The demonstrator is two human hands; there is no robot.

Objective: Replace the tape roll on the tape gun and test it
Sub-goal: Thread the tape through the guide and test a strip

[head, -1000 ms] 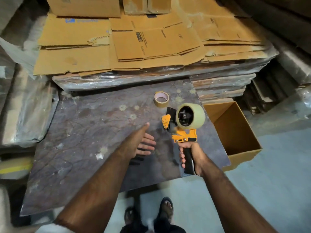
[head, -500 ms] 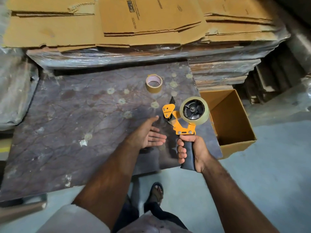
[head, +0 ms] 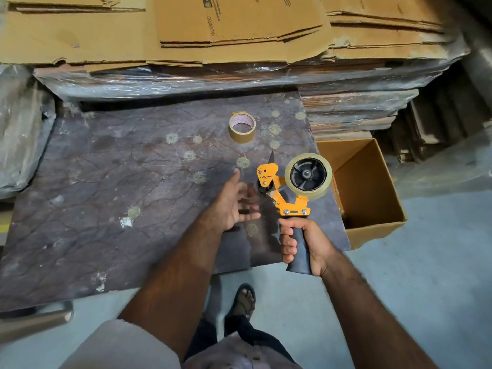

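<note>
Marbled dark table (head: 106, 209) carries one brown tape roll (head: 242, 126), lying flat. The left hand (head: 234, 203) hovers open and empty just beside the tape gun (head: 282, 193). The right hand (head: 303, 243) is closed around its handle; one clear roll (head: 308, 175) is mounted. Step: threading. Next: draw tape end through rollers.

Dark, stained, crack-veined tabletop (head: 111, 182), speckled with pale spots. Behind it, flattened cardboard sheets (head: 213, 30) stacked on a pallet load wrapped in plastic film (head: 186, 81). More bundled cardboard (head: 354, 113) to the right of the tabletop. Open empty cardboard box (head: 372, 193) on the grey concrete floor (head: 439, 262), just beside the tabletop's right edge. Plastic-wrapped bundle (head: 21, 129) at far left. Sandalled foot (head: 243, 299) on the floor below the tabletop's near edge.
</note>
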